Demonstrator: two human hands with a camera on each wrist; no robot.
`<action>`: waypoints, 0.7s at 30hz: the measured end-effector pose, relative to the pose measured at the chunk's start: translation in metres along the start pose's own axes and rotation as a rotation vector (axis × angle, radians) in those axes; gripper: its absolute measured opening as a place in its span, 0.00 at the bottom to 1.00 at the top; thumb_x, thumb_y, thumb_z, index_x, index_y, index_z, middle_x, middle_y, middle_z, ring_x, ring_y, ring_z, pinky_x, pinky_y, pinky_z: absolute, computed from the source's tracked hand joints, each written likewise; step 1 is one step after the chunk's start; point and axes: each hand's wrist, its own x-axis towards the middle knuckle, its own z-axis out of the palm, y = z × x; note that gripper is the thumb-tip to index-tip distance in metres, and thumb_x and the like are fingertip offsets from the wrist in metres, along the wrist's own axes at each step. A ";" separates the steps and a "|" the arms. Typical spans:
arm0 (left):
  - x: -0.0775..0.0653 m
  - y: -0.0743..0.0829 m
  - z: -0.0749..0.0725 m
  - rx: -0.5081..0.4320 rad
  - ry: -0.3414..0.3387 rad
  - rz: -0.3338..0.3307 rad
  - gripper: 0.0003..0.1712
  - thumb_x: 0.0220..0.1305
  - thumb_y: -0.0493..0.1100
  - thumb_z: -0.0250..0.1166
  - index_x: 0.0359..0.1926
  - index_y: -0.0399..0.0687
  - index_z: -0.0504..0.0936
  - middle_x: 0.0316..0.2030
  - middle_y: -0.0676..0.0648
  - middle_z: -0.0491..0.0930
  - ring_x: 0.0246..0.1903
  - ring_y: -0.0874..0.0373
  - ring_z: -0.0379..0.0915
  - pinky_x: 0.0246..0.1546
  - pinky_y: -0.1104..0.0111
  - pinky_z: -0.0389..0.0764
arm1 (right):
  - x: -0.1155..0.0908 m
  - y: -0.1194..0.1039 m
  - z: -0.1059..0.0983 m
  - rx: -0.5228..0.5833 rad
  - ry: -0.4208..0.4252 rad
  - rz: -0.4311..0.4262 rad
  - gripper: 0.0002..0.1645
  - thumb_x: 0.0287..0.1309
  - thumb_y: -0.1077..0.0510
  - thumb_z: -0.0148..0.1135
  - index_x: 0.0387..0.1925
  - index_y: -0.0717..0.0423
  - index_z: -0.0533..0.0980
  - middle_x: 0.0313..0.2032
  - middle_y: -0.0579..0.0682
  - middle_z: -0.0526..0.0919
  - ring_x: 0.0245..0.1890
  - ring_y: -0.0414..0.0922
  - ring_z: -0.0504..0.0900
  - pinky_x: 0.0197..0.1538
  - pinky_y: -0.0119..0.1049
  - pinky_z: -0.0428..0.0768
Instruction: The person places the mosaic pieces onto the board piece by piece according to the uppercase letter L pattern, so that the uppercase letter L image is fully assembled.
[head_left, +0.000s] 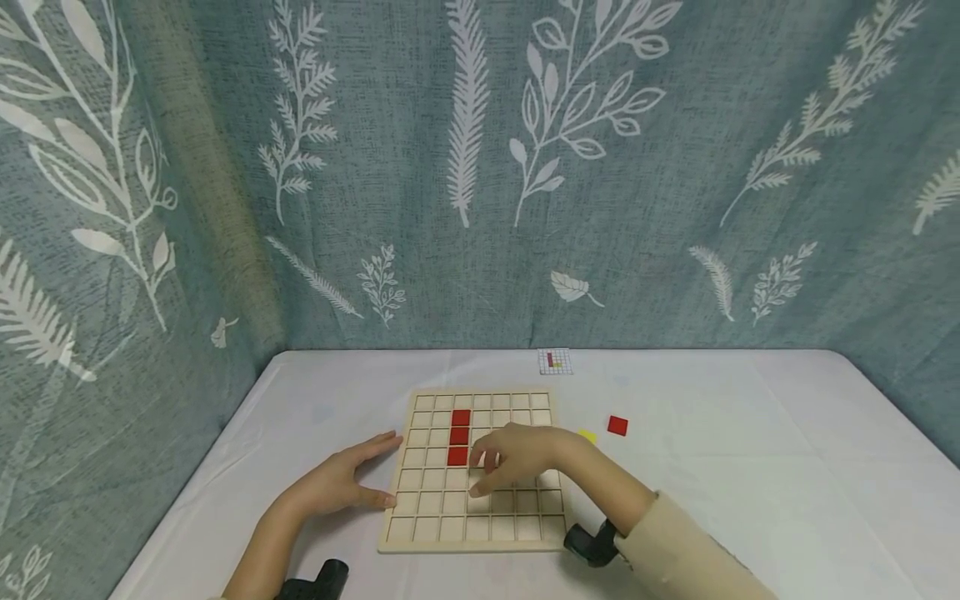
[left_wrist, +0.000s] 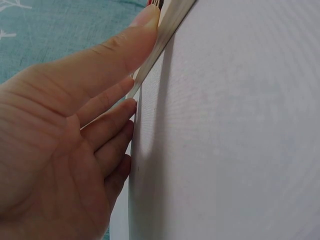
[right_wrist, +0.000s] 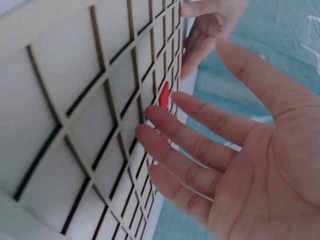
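Reaching across the wooden grid board (head_left: 453, 502), the right hand (head_left: 517, 457) hangs beside three red tiles (head_left: 459, 436) set in one column; a loose red tile (head_left: 617, 426) and a yellow tile (head_left: 587, 436) lie on the tabletop (head_left: 720, 475) to the right, a pattern card (head_left: 555, 362) beyond. Tile-laying seems in hand; I'd say the next move calls for fetching a loose tile. From the left wrist, the left hand (left_wrist: 55, 140) braces the board's edge, fingers relaxed. From the right wrist, the fingers (right_wrist: 192, 130) spread loosely, grasping nothing; whether they touch the board, I can't tell.
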 end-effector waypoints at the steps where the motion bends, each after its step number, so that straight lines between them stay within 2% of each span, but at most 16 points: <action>1: 0.000 0.000 0.000 0.002 0.002 0.002 0.51 0.39 0.51 0.76 0.65 0.41 0.65 0.67 0.34 0.55 0.66 0.33 0.45 0.61 0.39 0.52 | -0.001 0.000 0.001 0.004 0.000 -0.004 0.20 0.52 0.45 0.64 0.45 0.49 0.76 0.36 0.39 0.79 0.35 0.34 0.76 0.38 0.29 0.75; 8: -0.001 -0.002 -0.001 -0.011 -0.004 0.010 0.51 0.39 0.51 0.76 0.65 0.41 0.65 0.67 0.34 0.55 0.66 0.33 0.45 0.61 0.38 0.52 | -0.009 0.009 0.005 0.048 0.037 -0.093 0.19 0.52 0.48 0.65 0.45 0.50 0.77 0.34 0.39 0.80 0.35 0.32 0.77 0.40 0.27 0.75; 13: -0.001 -0.001 -0.001 -0.004 -0.005 0.014 0.51 0.40 0.51 0.75 0.65 0.41 0.64 0.67 0.34 0.55 0.66 0.33 0.45 0.60 0.38 0.52 | -0.022 0.021 0.004 0.114 0.051 -0.128 0.18 0.53 0.49 0.65 0.45 0.51 0.76 0.34 0.37 0.79 0.35 0.31 0.76 0.39 0.27 0.75; 17: -0.001 -0.001 -0.001 0.007 0.000 0.004 0.51 0.39 0.52 0.75 0.65 0.42 0.65 0.67 0.35 0.55 0.66 0.33 0.46 0.60 0.38 0.52 | -0.034 0.030 -0.002 0.162 0.088 -0.170 0.19 0.55 0.50 0.63 0.47 0.54 0.76 0.36 0.40 0.80 0.38 0.32 0.77 0.40 0.28 0.77; 21: -0.001 -0.001 -0.001 0.005 0.000 0.000 0.51 0.39 0.52 0.75 0.65 0.42 0.65 0.67 0.35 0.55 0.66 0.33 0.45 0.61 0.39 0.52 | -0.044 0.040 -0.006 0.160 0.153 -0.196 0.20 0.57 0.51 0.62 0.48 0.57 0.75 0.40 0.45 0.81 0.39 0.33 0.77 0.41 0.29 0.77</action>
